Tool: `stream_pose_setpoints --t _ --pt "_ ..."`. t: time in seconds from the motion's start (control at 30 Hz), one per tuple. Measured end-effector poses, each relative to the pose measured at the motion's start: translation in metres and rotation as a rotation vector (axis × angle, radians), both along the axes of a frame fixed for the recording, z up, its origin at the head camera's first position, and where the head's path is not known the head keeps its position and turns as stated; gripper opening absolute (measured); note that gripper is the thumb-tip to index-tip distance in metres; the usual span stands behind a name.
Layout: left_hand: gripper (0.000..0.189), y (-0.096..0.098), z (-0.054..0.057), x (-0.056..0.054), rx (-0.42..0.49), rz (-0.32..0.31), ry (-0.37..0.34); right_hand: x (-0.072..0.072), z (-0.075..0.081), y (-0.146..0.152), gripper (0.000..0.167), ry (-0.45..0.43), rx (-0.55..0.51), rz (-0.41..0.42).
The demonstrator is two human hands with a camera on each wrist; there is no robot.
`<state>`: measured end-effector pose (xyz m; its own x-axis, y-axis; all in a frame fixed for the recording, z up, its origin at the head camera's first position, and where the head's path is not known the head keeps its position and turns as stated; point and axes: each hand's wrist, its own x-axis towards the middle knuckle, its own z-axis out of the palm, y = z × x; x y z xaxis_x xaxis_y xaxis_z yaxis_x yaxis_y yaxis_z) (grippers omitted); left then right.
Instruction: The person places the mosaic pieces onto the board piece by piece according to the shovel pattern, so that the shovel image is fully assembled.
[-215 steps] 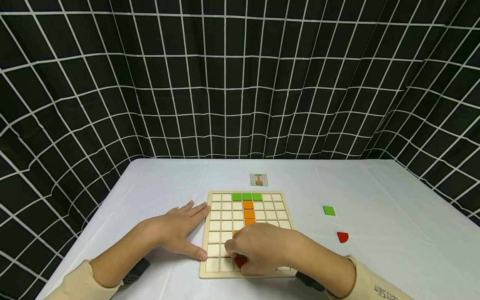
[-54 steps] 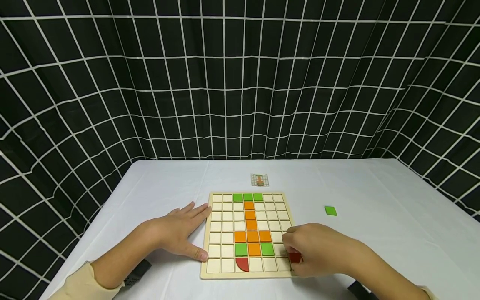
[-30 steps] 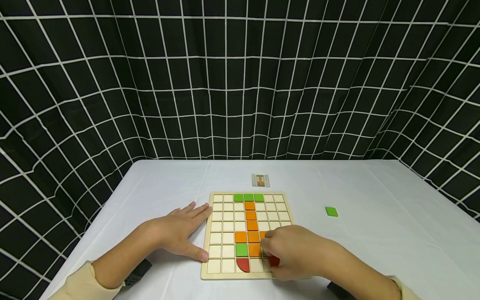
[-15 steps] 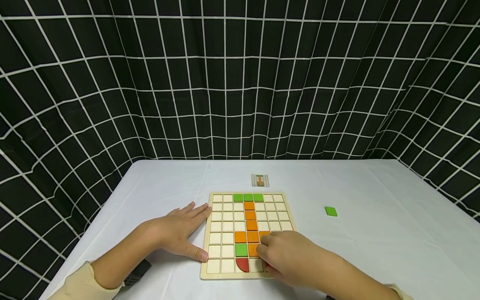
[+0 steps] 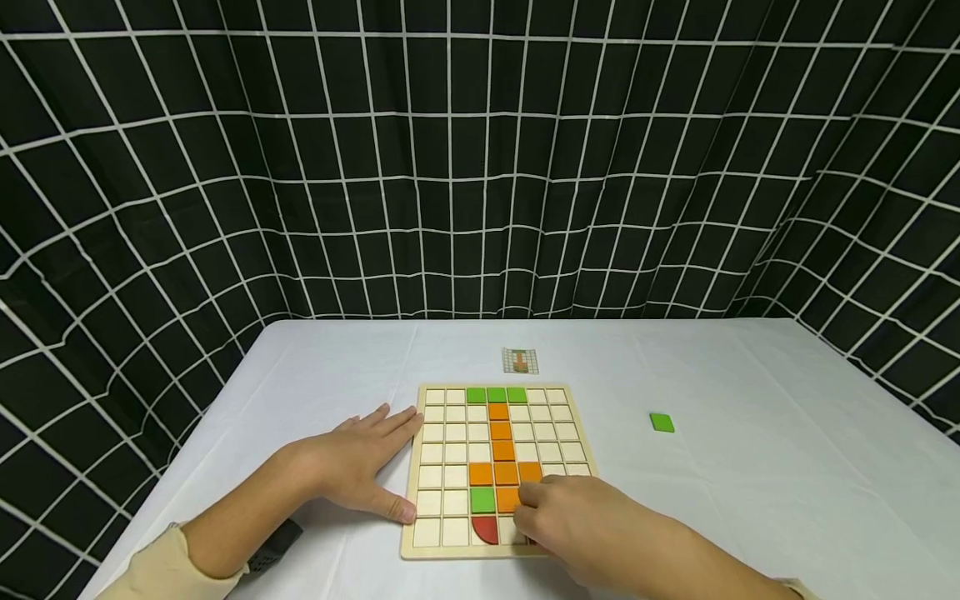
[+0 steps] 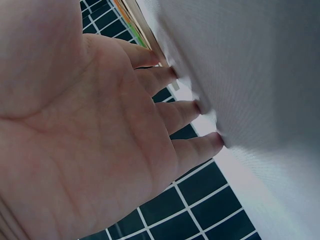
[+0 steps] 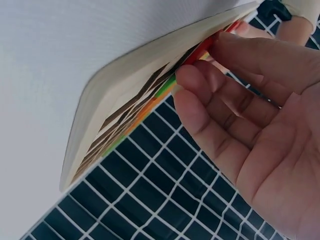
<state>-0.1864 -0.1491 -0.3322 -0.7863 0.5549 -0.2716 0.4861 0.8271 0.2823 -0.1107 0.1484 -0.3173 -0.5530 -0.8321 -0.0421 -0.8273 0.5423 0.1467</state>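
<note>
My left hand (image 5: 367, 458) lies flat with fingers spread, its thumb and fingertips at the left edge of the wooden grid board (image 5: 450, 552). Over the lower right part of the board, my right hand (image 5: 577, 525) pinches a red quarter-circle tile (image 7: 200, 51) between thumb and fingers, low at the bottom row. In the head view that hand almost hides the tile. Another red quarter-circle tile (image 5: 486, 530) sits in the bottom row. Above it are a green tile (image 5: 483, 500) and several orange tiles (image 5: 506, 473) in a column and crossbar.
Green tiles (image 5: 497, 395) line the middle of the board's top row. A small printed pattern card (image 5: 520, 361) lies behind the board. One loose green tile (image 5: 662, 422) is on the white tablecloth (image 5: 750, 483) to the right. A black gridded curtain (image 5: 480, 167) stands behind the table.
My right hand set one red tile in the bottom row, took the other red tile from the table on the right, and brought it left over the board. My left hand stays put.
</note>
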Motion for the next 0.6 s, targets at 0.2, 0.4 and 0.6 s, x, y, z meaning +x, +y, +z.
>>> stream_pose_setpoints --t 0.2,0.4,0.6 --pt "0.123 0.000 -0.001 -0.001 0.001 -0.008 0.003 0.009 -0.008 0.007 0.018 0.105 0.012 0.061" --pt "0.123 -0.002 -0.001 -0.003 -0.011 0.000 0.014 0.014 -0.001 0.014 0.030 -0.016 0.062 0.045" --pt "0.122 -0.002 -0.001 -0.003 0.005 -0.018 0.007 0.003 0.030 0.036 0.031 -0.308 -0.093 -0.166"
